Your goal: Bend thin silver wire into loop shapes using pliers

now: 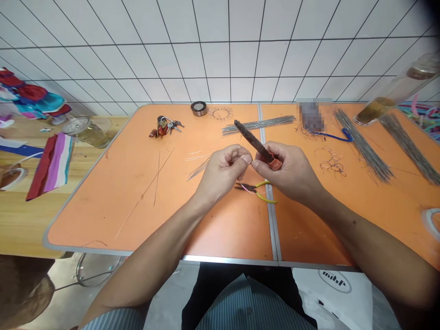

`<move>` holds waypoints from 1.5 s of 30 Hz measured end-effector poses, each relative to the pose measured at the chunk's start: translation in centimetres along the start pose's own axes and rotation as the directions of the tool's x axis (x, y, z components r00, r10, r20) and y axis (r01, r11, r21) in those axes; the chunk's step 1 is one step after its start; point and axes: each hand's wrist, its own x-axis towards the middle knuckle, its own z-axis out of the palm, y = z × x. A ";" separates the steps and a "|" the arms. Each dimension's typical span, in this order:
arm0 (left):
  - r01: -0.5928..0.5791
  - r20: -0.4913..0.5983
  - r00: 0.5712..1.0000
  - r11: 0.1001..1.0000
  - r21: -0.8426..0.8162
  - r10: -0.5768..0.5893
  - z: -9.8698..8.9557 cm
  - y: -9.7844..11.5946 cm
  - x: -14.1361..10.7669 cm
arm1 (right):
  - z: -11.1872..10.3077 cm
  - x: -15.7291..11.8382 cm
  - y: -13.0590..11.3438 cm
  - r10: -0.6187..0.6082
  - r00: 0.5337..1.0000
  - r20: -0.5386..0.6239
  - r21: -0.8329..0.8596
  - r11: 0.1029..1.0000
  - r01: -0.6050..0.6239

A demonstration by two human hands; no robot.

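Near the middle of the orange table [130,165], my left hand [227,169] is closed, its thumb and fingers pinching a thin wire loop [242,150]. My right hand [287,167] is wrapped round dark pliers with reddish handles [252,140], whose nose points up and to the left. The thumb and finger tips of both hands almost meet at the wire. Just below them lie yellow-handled pliers [263,190] with a pink and white strand across them. Loose straight wires [199,168] lie beside my left hand, partly behind it.
Keys [170,126], a roll of tape [199,108] and a wire bundle [261,123] lie toward the wall. More wire bundles [364,146], tangled wire [332,162] and a glass bottle [388,98] are at right. Left are a jar [85,132] and coloured ribbons [51,165].
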 end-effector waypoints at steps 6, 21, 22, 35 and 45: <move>0.002 -0.080 0.997 0.997 -0.081 -0.009 0.2 0.2 0.1 | 0.0 0.0 -0.2 -0.001 1.000 0.000 0.014 1.000 0.001; -0.040 -0.186 0.982 0.993 -0.109 0.019 0.3 0.4 0.3 | -0.5 -0.3 -0.1 0.015 0.999 0.032 0.175 0.984 -0.021; -0.051 -0.193 0.981 0.993 -0.110 0.029 0.2 0.4 0.3 | -0.6 -0.3 -0.1 0.016 0.999 0.032 0.199 0.980 -0.022; -0.036 -0.334 0.942 0.973 -0.227 -0.043 -1.2 0.6 1.2 | -4.1 3.6 3.0 0.361 0.871 0.333 0.795 0.390 -0.466; -0.029 -0.311 0.942 0.889 -0.458 -0.130 -2.0 0.8 1.9 | -2.1 -1.8 3.5 0.447 0.776 0.445 0.608 0.485 -0.629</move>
